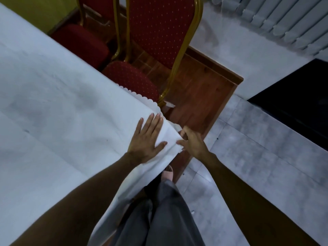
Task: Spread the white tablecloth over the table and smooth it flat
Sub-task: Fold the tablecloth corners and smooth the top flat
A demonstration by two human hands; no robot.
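The tablecloth (53,103) is already lying over the table; the left hand (147,141) is pressing flat at its corner while the right hand (191,141) is pinching the hanging edge. Tugging gently downward should be easing the wrinkle out.

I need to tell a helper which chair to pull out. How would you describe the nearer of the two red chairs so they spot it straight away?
Start at the white tablecloth and follow its scalloped edge to the corner under the left hand. The nearer chair stands just beyond that corner, its seat partly under the cloth. Unlike the other red chair, farther along the table, its dotted backrest is in full view.
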